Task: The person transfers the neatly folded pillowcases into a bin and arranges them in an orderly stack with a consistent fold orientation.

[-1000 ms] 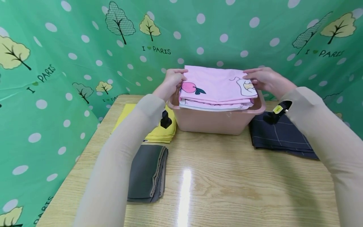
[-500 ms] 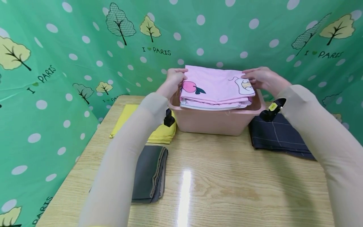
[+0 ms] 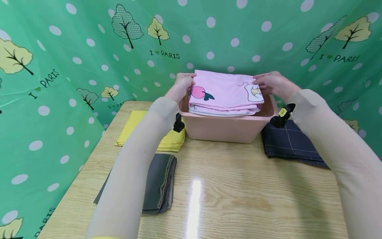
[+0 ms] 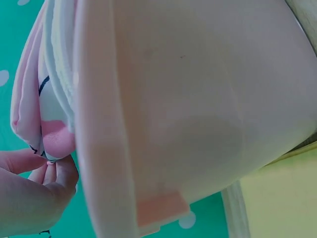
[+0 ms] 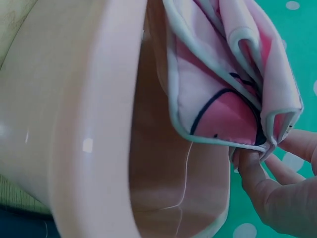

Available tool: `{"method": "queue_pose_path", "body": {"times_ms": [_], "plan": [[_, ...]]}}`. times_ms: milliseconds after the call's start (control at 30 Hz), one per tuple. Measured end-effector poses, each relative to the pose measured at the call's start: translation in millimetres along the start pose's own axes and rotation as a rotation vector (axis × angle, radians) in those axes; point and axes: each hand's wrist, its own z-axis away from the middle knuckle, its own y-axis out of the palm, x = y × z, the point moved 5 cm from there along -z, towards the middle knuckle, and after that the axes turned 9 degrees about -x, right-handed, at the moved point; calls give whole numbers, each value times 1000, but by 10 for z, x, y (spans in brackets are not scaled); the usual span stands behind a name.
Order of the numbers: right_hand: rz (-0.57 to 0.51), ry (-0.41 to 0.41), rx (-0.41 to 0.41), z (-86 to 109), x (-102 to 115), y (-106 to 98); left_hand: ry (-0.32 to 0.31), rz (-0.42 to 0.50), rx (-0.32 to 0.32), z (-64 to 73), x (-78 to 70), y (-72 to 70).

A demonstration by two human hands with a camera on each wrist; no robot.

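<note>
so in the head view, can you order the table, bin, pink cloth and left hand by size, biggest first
1. Table
2. Bin and pink cloth, unranked: the bin is wider, but the cloth hides part of it
3. Left hand

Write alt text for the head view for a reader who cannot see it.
The left hand and right hand grip a folded pink printed cloth by its sides at the open top of a pink bin. A yellow cloth and a gray cloth lie folded on the wooden table at left, a navy checked cloth at right.
</note>
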Motion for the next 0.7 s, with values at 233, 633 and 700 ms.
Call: {"method": "queue_pose_path", "body": {"times_ms": [233, 633, 700], "plan": [[20, -1, -21, -45, -28, 4, -23, -66, -5, -34, 48, 37], [13, 5, 10, -60, -86, 12, 42, -151, 57, -36, 92, 83], [35, 2, 5, -65, -96, 11, 40, -160, 58, -51, 101, 95]]}}
